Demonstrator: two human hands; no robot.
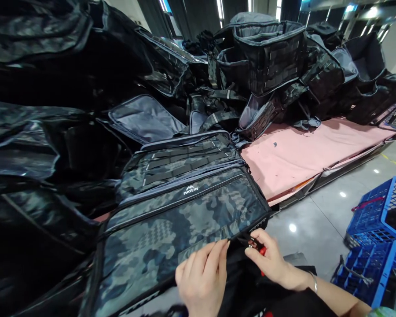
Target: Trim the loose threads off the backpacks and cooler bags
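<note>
A dark camouflage backpack (181, 211) with a white logo lies flat in front of me on the table. My left hand (203, 275) presses its fingertips on the near edge of the bag, fingers curled and close together. My right hand (270, 259) is closed on a small red-handled cutter (259, 250) right at the bag's lower right corner, by the zipper end. A bracelet sits on my right wrist.
Piles of similar dark bags (267, 61) cover the left and far side of the pink-topped table (303, 154). Blue plastic crates (379, 237) stand on the shiny grey floor at the right.
</note>
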